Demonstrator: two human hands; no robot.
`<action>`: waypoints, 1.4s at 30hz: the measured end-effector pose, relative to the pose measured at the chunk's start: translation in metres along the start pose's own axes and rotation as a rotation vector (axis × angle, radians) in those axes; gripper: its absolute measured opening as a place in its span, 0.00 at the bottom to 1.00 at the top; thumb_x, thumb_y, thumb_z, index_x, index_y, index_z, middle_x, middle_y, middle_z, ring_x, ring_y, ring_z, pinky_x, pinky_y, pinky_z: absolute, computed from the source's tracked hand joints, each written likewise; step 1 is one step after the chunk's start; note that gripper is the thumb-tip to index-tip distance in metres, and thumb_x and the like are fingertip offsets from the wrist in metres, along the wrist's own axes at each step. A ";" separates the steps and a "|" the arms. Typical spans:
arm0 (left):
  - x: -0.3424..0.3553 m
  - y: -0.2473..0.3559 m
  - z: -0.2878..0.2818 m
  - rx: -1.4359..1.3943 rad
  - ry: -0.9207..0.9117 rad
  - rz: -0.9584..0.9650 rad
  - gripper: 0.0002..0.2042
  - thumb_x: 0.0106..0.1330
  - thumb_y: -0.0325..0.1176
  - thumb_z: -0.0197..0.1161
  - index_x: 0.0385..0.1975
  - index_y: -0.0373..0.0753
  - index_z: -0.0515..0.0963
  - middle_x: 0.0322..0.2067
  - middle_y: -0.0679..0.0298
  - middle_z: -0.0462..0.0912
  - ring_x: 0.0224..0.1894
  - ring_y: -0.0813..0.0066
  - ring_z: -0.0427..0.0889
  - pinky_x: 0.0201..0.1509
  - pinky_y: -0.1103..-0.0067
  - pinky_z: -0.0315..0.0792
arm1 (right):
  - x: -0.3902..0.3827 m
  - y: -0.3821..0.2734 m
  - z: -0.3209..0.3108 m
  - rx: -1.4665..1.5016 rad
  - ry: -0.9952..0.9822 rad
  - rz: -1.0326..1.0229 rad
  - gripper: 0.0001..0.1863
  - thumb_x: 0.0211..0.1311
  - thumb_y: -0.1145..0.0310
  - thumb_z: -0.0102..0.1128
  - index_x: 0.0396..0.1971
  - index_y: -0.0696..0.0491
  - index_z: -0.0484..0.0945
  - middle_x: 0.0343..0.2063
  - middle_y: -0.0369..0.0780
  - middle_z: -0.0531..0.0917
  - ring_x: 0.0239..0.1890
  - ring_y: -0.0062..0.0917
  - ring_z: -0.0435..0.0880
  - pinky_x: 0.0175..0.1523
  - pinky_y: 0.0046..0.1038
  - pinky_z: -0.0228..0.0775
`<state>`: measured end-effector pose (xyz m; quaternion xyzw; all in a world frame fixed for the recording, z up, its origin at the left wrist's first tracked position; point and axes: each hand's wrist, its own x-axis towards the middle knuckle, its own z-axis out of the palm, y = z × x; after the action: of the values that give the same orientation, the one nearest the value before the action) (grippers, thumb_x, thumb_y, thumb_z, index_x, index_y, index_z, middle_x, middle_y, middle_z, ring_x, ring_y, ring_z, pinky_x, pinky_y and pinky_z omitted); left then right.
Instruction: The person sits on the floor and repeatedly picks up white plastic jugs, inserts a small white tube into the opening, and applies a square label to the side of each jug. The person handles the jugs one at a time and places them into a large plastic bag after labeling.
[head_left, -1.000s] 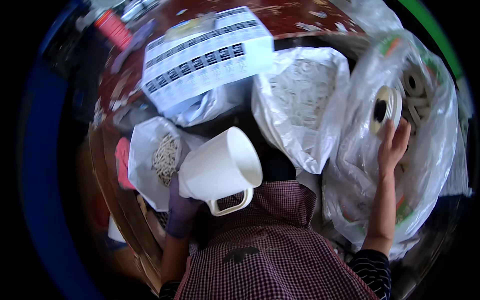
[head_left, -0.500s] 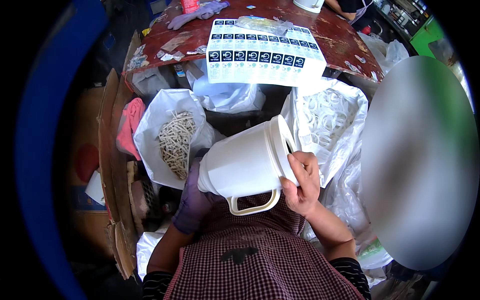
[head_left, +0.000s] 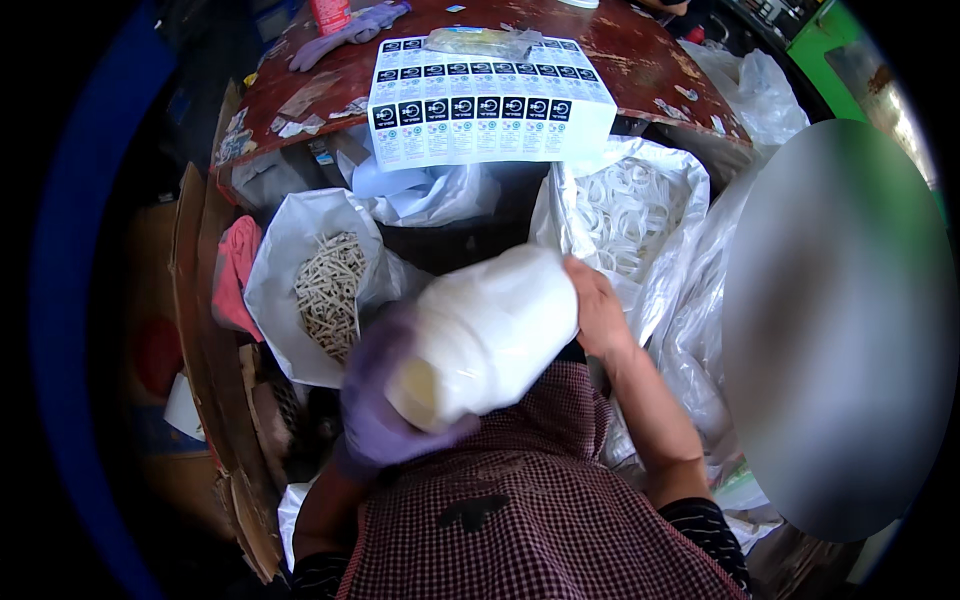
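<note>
A white plastic jug (head_left: 505,330) lies tilted between my hands above my checked apron, blurred by motion. My left hand (head_left: 375,405), in a purple glove, is wrapped round its narrower end at the lower left. A cream round part (head_left: 414,388) shows at that end. My bare right hand (head_left: 598,308) grips the opposite, upper right end, fingers partly hidden behind it. The jug's handle is out of sight. Just left of the jug, a white bag holds many small beige sticks (head_left: 330,285). Beyond my right hand are clear plastic rings (head_left: 630,215) in another white bag.
A worn red table (head_left: 640,60) stands ahead, with a printed label sheet (head_left: 490,140) over its near edge. On it lie a purple glove (head_left: 345,38) and a red can (head_left: 330,14). Cardboard (head_left: 195,330) borders the left; plastic bags (head_left: 695,370) crowd the right. Someone's arm shows at the far right.
The jug has been turned so that its handle no longer shows, and its left end has dipped toward me. My right hand has shifted slightly left. The whole view has swung a little.
</note>
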<state>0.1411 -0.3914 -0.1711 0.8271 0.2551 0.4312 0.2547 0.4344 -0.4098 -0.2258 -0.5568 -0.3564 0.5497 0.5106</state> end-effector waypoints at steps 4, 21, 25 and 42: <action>0.029 0.050 0.010 -0.005 -0.423 0.460 0.29 0.46 0.41 0.76 0.52 0.54 0.76 0.56 0.68 0.72 0.56 0.58 0.73 0.50 0.62 0.76 | 0.036 0.045 -0.014 -0.352 -0.538 0.149 0.26 0.74 0.50 0.46 0.54 0.60 0.76 0.51 0.46 0.81 0.49 0.27 0.81 0.56 0.30 0.74; -0.023 -0.050 0.036 -0.302 0.500 -0.362 0.37 0.60 0.45 0.66 0.63 0.29 0.61 0.58 0.48 0.71 0.59 0.56 0.73 0.65 0.65 0.67 | 0.022 -0.005 0.040 0.013 0.202 -0.133 0.24 0.77 0.55 0.44 0.46 0.63 0.80 0.35 0.39 0.82 0.34 0.21 0.79 0.38 0.23 0.72; -0.056 -0.096 0.074 -1.116 0.453 -0.840 0.27 0.74 0.49 0.44 0.64 0.35 0.63 0.59 0.54 0.72 0.60 0.62 0.74 0.63 0.69 0.70 | -0.008 -0.018 0.062 -0.523 0.217 -0.895 0.17 0.65 0.62 0.61 0.49 0.57 0.82 0.30 0.41 0.75 0.32 0.27 0.73 0.36 0.29 0.68; -0.028 -0.081 0.009 -0.521 0.478 -0.600 0.24 0.68 0.30 0.54 0.62 0.27 0.64 0.55 0.47 0.74 0.56 0.55 0.76 0.60 0.68 0.70 | 0.025 -0.010 -0.018 -0.067 0.120 -0.436 0.35 0.75 0.43 0.35 0.65 0.58 0.66 0.55 0.45 0.76 0.62 0.31 0.71 0.68 0.33 0.58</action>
<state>0.1187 -0.3511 -0.2435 0.5025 0.4180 0.5666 0.5018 0.4575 -0.3871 -0.2249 -0.5149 -0.4554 0.3800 0.6189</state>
